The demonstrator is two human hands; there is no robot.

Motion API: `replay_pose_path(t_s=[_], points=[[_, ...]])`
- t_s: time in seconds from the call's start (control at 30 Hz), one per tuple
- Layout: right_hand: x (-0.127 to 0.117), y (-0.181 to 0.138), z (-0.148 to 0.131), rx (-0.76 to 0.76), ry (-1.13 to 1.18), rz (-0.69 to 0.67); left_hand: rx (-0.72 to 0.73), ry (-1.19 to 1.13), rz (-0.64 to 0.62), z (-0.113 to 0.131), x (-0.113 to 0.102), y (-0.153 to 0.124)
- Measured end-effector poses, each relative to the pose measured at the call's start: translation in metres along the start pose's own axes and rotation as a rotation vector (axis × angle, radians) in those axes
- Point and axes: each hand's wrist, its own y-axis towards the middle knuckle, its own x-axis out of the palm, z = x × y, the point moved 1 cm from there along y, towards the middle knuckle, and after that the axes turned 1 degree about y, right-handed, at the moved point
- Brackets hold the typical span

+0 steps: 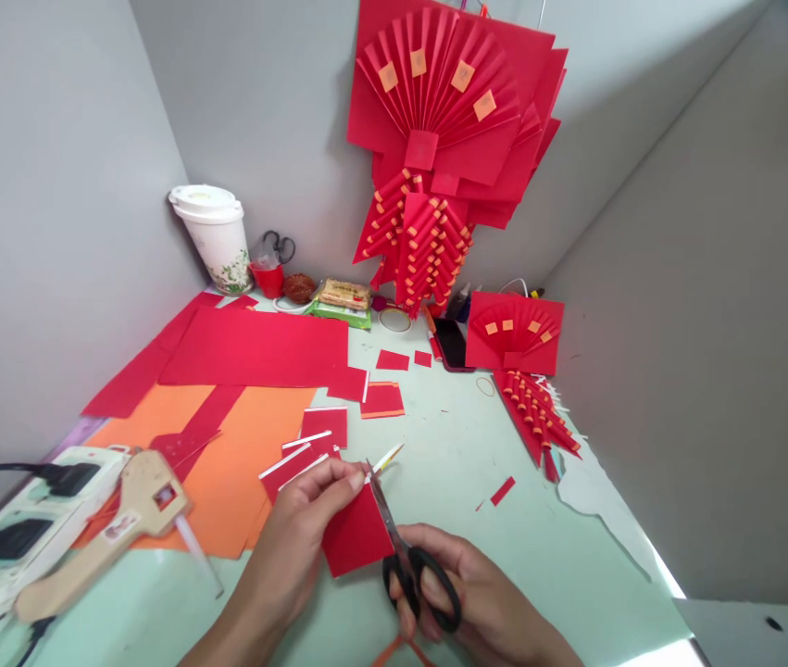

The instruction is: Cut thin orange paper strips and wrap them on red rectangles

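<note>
My left hand (314, 523) pinches a square of red paper (356, 540) by its upper edge, holding it over the table. Black-handled scissors (428, 585) are in my right hand (467, 579), its fingers through the loops. Their blades lie along the right edge of the red square, the tips close to my left fingertips. Behind my left hand lie several small red paper pieces (325, 424), some with white strips along an edge. A pencil-like pointed item (388, 458) shows just beyond the blade tips. Below the scissors, a thin orange strip (404, 650) is partly cut off by the frame.
A glue gun (92, 537) rests by a power strip (81, 496) at left. Large red sheets (261, 347) and orange sheets (227, 500) lie behind. A white cup (217, 236), a phone (450, 343) and red fan decorations (515, 324) stand toward the back.
</note>
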Motion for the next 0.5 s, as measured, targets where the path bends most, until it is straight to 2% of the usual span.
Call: replay_pose_path(t_s=[0.1, 0.17, 0.27, 0.33, 0.4, 0.5], points=[[-0.011, -0.011, -0.011, 0.043, -0.017, -0.035, -0.013, -0.027, 0.016, 0.004, -0.002, -0.001], [-0.022, -0.019, -0.022, 0.051, -0.167, 0.056, -0.022, -0.054, 0.037, 0.008, -0.004, -0.001], [-0.042, -0.024, -0.038, 0.016, -0.640, 0.407, -0.040, -0.104, 0.072, 0.012, -0.006, 0.000], [-0.052, -0.021, -0.042, -0.020, -1.002, 0.570, -0.077, -0.114, 0.064, 0.012, -0.005, -0.001], [-0.059, -0.013, -0.040, -0.037, -1.256, 0.615, -0.123, -0.079, 0.014, 0.009, -0.003, -0.002], [-0.062, -0.004, -0.038, -0.033, -1.470, 0.586, -0.150, 0.037, -0.076, 0.002, -0.001, -0.003]])
